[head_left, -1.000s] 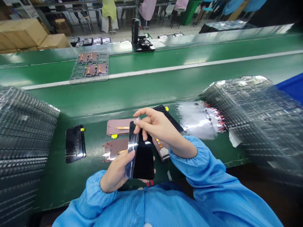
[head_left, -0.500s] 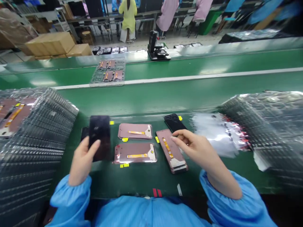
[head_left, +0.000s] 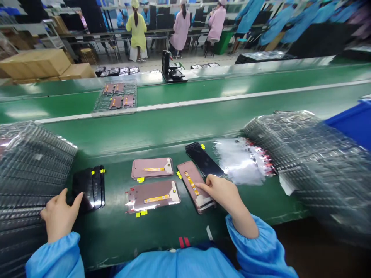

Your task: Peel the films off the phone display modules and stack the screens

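On the left, several black phone screens (head_left: 88, 189) with yellow tabs lie overlapping, face up. My left hand (head_left: 60, 214) is at their left edge, thumb and fingers apart, the thumb by the nearest screen. To the right, my right hand (head_left: 222, 193) has its thumb and forefinger closed at the right edge of a pinkish-backed phone screen (head_left: 189, 177), top of a small slanted stack. Another black phone screen (head_left: 204, 159) lies just behind. Between my hands rest a stack of pink-backed screens (head_left: 139, 168) and a film-covered pink-backed screen (head_left: 156, 197), with orange flex cables.
Tall stacks of clear plastic trays (head_left: 37, 162) (head_left: 307, 154) flank the work area. Clear films (head_left: 240, 162) with red tabs are piled right of centre. A tray of screens (head_left: 116, 96) sits across the green bench. A blue bin (head_left: 353, 119) stands far right; people work beyond.
The black screen in my left hand is now down on the left pile, and that hand's fingers have parted. My right hand has come down at the pink stack's edge. The view has turned right.
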A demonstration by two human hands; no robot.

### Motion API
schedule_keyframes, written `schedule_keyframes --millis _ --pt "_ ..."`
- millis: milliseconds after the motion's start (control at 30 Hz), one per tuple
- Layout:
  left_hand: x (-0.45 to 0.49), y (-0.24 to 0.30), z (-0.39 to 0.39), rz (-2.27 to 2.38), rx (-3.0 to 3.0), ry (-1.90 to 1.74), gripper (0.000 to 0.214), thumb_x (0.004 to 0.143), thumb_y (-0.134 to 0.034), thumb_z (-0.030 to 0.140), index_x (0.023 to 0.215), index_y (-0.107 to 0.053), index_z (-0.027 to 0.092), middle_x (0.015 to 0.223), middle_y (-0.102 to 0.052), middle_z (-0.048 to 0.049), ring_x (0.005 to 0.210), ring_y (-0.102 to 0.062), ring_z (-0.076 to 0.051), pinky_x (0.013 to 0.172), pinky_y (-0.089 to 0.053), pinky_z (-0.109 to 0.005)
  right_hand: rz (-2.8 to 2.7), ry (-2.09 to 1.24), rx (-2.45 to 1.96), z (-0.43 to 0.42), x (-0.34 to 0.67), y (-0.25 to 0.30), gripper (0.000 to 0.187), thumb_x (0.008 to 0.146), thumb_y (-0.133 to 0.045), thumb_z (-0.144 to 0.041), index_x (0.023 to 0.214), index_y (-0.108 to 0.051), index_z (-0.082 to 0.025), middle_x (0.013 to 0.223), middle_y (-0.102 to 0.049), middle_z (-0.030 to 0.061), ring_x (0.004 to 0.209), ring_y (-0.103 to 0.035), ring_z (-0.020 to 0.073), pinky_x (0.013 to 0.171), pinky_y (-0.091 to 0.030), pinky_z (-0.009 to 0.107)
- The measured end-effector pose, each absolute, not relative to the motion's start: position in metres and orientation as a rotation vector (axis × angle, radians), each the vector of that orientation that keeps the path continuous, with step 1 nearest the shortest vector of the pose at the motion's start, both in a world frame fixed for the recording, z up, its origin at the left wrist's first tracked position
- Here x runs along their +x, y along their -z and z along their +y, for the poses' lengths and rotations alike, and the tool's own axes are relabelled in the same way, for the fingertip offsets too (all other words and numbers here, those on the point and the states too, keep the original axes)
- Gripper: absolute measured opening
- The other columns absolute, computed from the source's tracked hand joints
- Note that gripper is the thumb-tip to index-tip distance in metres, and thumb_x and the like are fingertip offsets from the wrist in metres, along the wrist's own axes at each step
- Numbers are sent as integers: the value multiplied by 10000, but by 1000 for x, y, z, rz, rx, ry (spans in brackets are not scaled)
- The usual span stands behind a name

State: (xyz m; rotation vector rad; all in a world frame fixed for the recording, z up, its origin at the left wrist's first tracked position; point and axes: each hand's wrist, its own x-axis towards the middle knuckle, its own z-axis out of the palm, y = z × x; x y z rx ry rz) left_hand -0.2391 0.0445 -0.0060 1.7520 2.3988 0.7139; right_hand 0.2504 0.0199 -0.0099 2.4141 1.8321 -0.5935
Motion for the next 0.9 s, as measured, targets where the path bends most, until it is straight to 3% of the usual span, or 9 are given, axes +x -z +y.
schedule_keyframes --millis 133,233,400,733,800,900 --pt "-201 -11 41 2539 1866 -772 528 863 -573 529 1281 -562 206 1359 -536 -146 1304 -433 -494 1077 -274 -686 1807 617 2494 16 251 13 406 862 -576 -602 712 -524 -228 686 -668 22 703 -671 238 525 -256 281" --pt "-166 -20 41 2348 2026 -928 468 895 -545 501 1273 -567 226 1343 -542 -146 1296 -468 -429 1099 -288 -619 1818 631 2546 14 248 15 430 812 -630 -621 688 -505 -229 661 -643 22 698 -664 245 526 -239 284" --pt "-116 -16 40 1965 2182 -972 454 899 -524 498 1243 -587 208 1296 -557 -158 1250 -499 -357 1072 -356 -537 1856 755 2648 10 250 21 360 836 -644 -492 655 -482 -226 639 -623 1 646 -613 204 535 -252 268" --pt "-35 -5 17 1311 1763 -755 368 851 -645 451 1185 -674 301 1269 -646 -98 1205 -555 -318 1010 -455 -480 2249 1152 2791 11 267 23 350 894 -469 -481 660 -379 -236 562 -422 -67 532 -471 127 517 -360 235" --pt "-22 -4 12 1182 1572 -615 473 855 -636 493 1279 -622 284 1296 -644 -126 1177 -591 -318 997 -467 -472 2287 1134 2868 8 256 13 342 916 -458 -482 686 -394 -238 549 -423 -69 517 -478 130 507 -369 239" --pt "-5 3 3 906 1276 -525 751 859 -599 570 1509 -343 295 1496 -476 -161 1275 -543 -322 1023 -459 -466 2410 1029 2959 -2 221 -5 277 957 -473 -431 787 -510 -216 603 -570 -31 555 -579 144 542 -434 246"
